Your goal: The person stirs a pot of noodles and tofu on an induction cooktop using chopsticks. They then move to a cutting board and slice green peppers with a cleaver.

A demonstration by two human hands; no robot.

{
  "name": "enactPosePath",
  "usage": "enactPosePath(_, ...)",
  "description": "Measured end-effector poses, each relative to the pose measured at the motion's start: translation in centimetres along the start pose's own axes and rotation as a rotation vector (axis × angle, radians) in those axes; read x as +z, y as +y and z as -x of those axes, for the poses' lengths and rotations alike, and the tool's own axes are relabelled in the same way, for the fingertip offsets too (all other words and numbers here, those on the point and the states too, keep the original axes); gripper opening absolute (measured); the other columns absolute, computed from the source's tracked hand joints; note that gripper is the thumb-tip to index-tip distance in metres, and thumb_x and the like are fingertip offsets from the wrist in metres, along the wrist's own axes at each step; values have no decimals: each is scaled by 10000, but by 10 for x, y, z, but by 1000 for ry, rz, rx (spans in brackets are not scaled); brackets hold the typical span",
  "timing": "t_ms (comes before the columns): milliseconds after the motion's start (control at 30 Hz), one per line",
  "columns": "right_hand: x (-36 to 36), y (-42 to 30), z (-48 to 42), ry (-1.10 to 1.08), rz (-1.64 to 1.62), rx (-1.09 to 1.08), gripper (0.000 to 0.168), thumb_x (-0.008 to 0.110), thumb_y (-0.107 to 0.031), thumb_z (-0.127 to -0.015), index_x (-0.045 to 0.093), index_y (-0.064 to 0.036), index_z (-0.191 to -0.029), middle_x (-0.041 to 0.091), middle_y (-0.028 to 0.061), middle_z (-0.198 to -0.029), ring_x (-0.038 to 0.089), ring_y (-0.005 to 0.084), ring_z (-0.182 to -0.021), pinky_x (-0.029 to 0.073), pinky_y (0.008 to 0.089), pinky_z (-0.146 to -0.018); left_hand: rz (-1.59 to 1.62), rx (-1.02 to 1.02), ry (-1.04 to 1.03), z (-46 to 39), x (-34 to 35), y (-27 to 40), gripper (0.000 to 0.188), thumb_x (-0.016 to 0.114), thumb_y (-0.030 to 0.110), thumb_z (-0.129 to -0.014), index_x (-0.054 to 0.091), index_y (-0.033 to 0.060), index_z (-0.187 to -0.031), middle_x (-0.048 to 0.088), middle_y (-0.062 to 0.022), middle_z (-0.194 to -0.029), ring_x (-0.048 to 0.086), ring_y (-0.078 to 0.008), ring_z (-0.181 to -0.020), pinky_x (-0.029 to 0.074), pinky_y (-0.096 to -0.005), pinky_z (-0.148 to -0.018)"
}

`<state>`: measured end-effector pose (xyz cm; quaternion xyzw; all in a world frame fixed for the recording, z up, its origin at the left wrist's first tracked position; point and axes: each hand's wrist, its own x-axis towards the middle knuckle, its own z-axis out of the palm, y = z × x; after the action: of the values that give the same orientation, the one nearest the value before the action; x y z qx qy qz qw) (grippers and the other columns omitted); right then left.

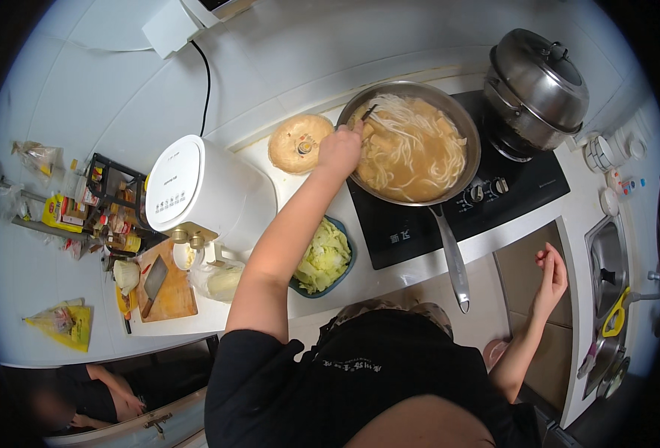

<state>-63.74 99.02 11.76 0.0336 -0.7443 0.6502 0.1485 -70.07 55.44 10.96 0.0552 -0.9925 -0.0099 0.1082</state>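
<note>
My left hand (pixel 341 148) is at the left rim of a wide metal pan (pixel 471 162), shut on a thin dark utensil (pixel 370 112) whose visible end points over the food. In the pan, pale noodles (pixel 403 126) and yellowish pieces lie in brown broth. The pan sits on a black cooktop (pixel 391 238), its long metal handle (pixel 452 260) towards me. My right hand (pixel 551 274) hangs over the floor, right of the handle, fingers loosely bent, holding nothing visible. A blue bowl of cut leafy greens (pixel 324 257) stands below my left forearm.
A lidded steel pot (pixel 534 92) stands on the right burner. Left are a round tan lid or board (pixel 299 144), a white appliance (pixel 212 185), a cleaver (pixel 155 280) on a wooden board (pixel 179 294) and condiments. Right is a sink (pixel 607 263). Another person (pixel 100 397) is at the lower left.
</note>
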Motion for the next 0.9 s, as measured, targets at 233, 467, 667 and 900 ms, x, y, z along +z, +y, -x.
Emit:
enactPosePath(233, 19, 2, -7, -86, -6, -10, 214, 507, -112, -898, 598, 36, -1022, 589, 58, -837, 529, 100, -777, 432, 225, -758, 89, -72, -88, 24, -18, -30, 314, 442, 137, -826, 587, 92, -1100, 628, -180, -768, 604, -328, -760, 488, -424, -697)
enactPosePath(467, 29, 1, -10, -113, -19, -26, 214, 502, -108, -899, 595, 41, -1022, 590, 62, -847, 532, 101, -782, 434, 231, -761, 116, -130, -264, 37, -71, -22, 228, 514, 236, -811, 633, 48, -860, 630, -159, -773, 601, -326, -773, 476, -408, -713)
enactPosePath(667, 23, -7, 0, -68, 10, -32, 210, 503, -106, -898, 596, 44, -1013, 588, 63, -842, 531, 103, -781, 431, 227, -748, 134, -179, -215, 26, -104, -33, 231, 582, 263, -774, 628, 39, -812, 631, -157, -775, 605, -316, -763, 475, -397, -689)
enactPosePath(900, 1, -2, 14, 18, 20, -14, 207, 502, -104, -899, 595, 43, -1011, 585, 65, -831, 533, 104, -777, 431, 225, -739, 178, -217, -227, -10, -25, -36, 268, 554, 260, -779, 623, 5, -828, 630, -192, -828, 605, -338, -806, 483, -408, -725)
